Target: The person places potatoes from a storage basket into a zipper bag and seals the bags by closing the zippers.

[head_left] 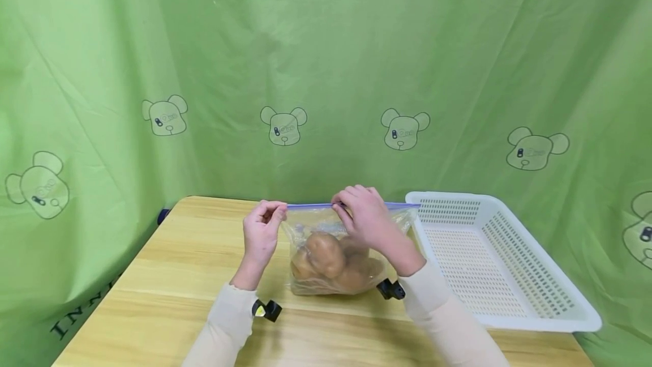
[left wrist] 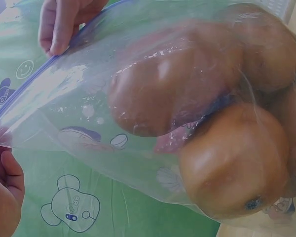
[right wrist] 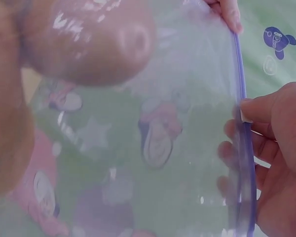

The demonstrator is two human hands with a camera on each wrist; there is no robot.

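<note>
A clear zip-lock bag (head_left: 311, 222) with a purple-blue zip strip stands upright on the wooden table. Several round, orange-brown fruits (head_left: 326, 255) lie inside it; one shows a dark end spot in the left wrist view. My left hand (head_left: 261, 231) pinches the bag's upper left corner. Farther along the strip, my right hand (head_left: 365, 217) grips the zip edge near its middle, thumb on one side and fingers behind the plastic, as the right wrist view shows. The strip's right end extends past this hand, over the basket's rim.
To the right stands a white perforated plastic basket (head_left: 552, 268), with no items visible in it. The wooden table (head_left: 193, 254) extends left and in front of the bag. Behind hangs a green curtain (head_left: 331, 61) printed with bear heads.
</note>
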